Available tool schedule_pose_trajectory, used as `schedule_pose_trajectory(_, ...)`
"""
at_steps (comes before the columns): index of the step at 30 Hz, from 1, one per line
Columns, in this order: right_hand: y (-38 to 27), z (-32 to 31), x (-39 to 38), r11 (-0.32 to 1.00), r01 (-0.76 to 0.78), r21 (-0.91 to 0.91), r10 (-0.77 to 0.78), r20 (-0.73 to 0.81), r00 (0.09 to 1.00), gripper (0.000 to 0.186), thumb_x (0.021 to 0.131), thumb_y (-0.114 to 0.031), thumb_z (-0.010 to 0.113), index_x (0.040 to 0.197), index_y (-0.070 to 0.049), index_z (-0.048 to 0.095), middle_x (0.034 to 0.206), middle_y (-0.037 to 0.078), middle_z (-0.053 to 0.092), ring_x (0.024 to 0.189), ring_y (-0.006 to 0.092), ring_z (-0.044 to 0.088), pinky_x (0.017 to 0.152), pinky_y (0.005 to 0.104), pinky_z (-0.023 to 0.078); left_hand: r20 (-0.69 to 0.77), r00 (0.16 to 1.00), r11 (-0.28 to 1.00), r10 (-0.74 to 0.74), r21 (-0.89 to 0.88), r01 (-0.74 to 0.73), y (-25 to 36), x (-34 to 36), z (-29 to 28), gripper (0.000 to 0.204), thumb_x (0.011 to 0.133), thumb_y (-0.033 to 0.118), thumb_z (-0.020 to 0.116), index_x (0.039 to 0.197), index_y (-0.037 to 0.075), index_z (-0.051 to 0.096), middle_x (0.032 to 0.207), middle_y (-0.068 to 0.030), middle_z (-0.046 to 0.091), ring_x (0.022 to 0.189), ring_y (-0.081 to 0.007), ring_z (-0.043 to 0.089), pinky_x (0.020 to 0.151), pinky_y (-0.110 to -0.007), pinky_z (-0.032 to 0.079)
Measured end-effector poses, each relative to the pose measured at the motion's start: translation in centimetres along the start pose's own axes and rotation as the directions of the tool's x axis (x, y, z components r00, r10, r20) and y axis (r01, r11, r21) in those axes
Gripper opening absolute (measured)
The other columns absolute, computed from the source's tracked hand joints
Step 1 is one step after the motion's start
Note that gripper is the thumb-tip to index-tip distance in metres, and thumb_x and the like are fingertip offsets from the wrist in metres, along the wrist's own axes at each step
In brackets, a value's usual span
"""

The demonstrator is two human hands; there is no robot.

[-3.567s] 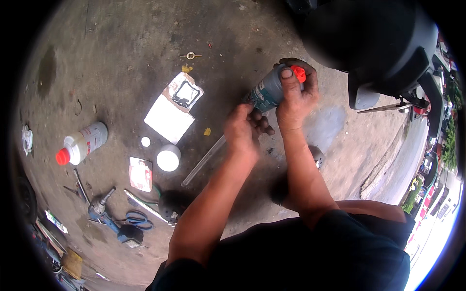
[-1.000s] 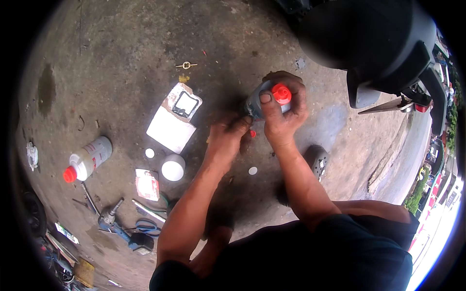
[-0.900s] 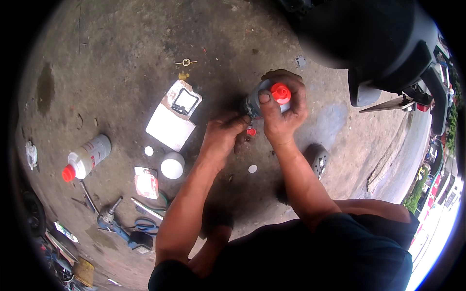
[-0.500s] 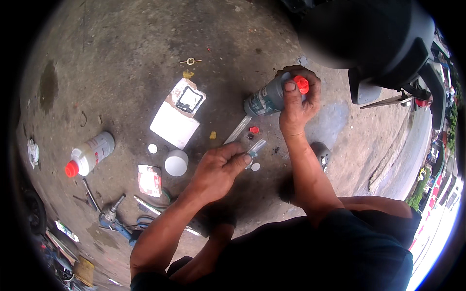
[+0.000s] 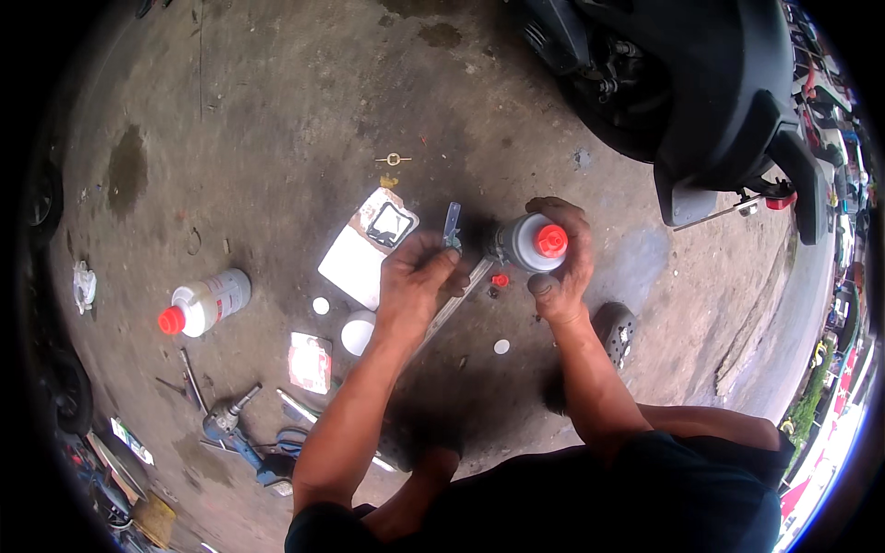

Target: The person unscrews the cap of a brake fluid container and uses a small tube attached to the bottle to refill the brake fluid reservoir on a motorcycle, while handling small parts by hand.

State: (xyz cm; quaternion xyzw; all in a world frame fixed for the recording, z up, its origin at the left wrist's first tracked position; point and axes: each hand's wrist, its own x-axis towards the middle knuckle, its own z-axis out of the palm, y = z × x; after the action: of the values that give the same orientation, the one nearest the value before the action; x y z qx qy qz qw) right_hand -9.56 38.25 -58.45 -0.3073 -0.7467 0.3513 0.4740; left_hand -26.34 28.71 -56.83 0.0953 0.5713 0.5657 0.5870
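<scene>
My right hand [image 5: 564, 267] is wrapped round a grey bottle [image 5: 527, 249] with a red cap, which faces up toward me. To its left, my left hand [image 5: 419, 276] pinches a slim blue-grey tool [image 5: 452, 226] between thumb and fingers; its upper end points away from me and its exact kind is unclear. A long flat strip [image 5: 456, 309] runs between the hands, partly behind my left hand; whether it is held or lies on the ground I cannot tell. A small red cap [image 5: 500, 279] lies just below the bottle.
A white box [image 5: 355, 263], round white lid [image 5: 359, 334] and white discs [image 5: 501, 347] lie on the concrete. At left are another red-capped bottle [image 5: 217, 300] and a blue power tool [image 5: 238, 438]. A motorcycle [image 5: 710, 101] stands far right; a dark clog [image 5: 615, 334] is near my right arm.
My left hand has lifted and turned the slim tool so it points away from me. My right hand has moved slightly nearer with the bottle, tipping its cap toward me.
</scene>
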Motion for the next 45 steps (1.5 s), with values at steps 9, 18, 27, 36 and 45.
schedule_pose_trajectory(9,-9.3,-3.1,6.6,0.933,-0.203,-0.297,0.199,-0.045,0.979,0.048,0.087,-0.034,0.069,0.117,0.004,0.06,0.106,0.015,0.064,0.096,0.0261,0.061,0.085,0.0391,0.048,0.104,0.977,0.981,0.184,0.047,-0.19,1.8,0.0,1.8,0.015,0.093,0.007,0.059,0.105,-0.003,0.056,0.085,-0.0106,0.066,0.073,-0.0161,0.064,0.066,-0.03,0.054)
schedule_pose_trajectory(18,-9.8,0.1,8.0,0.932,-0.309,-0.19,0.356,0.317,0.879,0.024,0.079,-0.016,0.073,0.095,0.001,0.068,0.087,0.017,0.065,0.082,0.0342,0.063,0.07,0.0422,0.049,0.24,0.923,0.919,0.3,0.187,-0.347,5.5,-2.0,2.9,0.023,0.09,0.008,0.066,0.109,-0.001,0.057,0.091,-0.0043,0.065,0.078,-0.0095,0.06,0.069,-0.024,0.049)
schedule_pose_trajectory(27,-10.1,3.1,6.4,0.905,-0.423,0.046,0.349,0.488,0.8,0.016,0.082,-0.009,0.069,0.095,0.001,0.068,0.089,0.02,0.066,0.077,0.039,0.063,0.067,0.043,0.049,0.288,0.847,0.824,0.447,0.236,-0.515,9.1,-2.2,-2.0,0.024,0.085,0.006,0.07,0.107,-0.003,0.067,0.088,-0.004,0.062,0.076,-0.0097,0.058,0.064,-0.022,0.047)
schedule_pose_trajectory(36,-8.8,7.0,2.9,0.945,-0.325,-0.034,0.326,0.175,0.929,0.014,0.079,-0.002,0.071,0.094,-0.002,0.071,0.077,0.011,0.065,0.067,0.0226,0.062,0.061,0.0335,0.049,-0.127,0.915,0.916,0.382,-0.079,-0.393,5.9,-0.8,-1.4,0.02,0.088,0.013,0.07,0.096,-0.005,0.067,0.083,-0.0065,0.064,0.072,-0.0126,0.059,0.065,-0.026,0.048)
schedule_pose_trajectory(45,-8.2,7.7,-2.0,0.808,-0.587,0.053,0.537,0.341,0.771,0.012,0.089,-0.007,0.067,0.099,-0.002,0.066,0.084,0.009,0.065,0.073,0.0147,0.059,0.068,0.0289,0.048,-0.167,0.93,0.882,0.327,-0.298,-0.364,6.1,1.3,-4.6,0.021,0.089,0.021,0.07,0.096,0.002,0.062,0.088,-0.0076,0.066,0.076,-0.0174,0.062,0.071,-0.033,0.052)
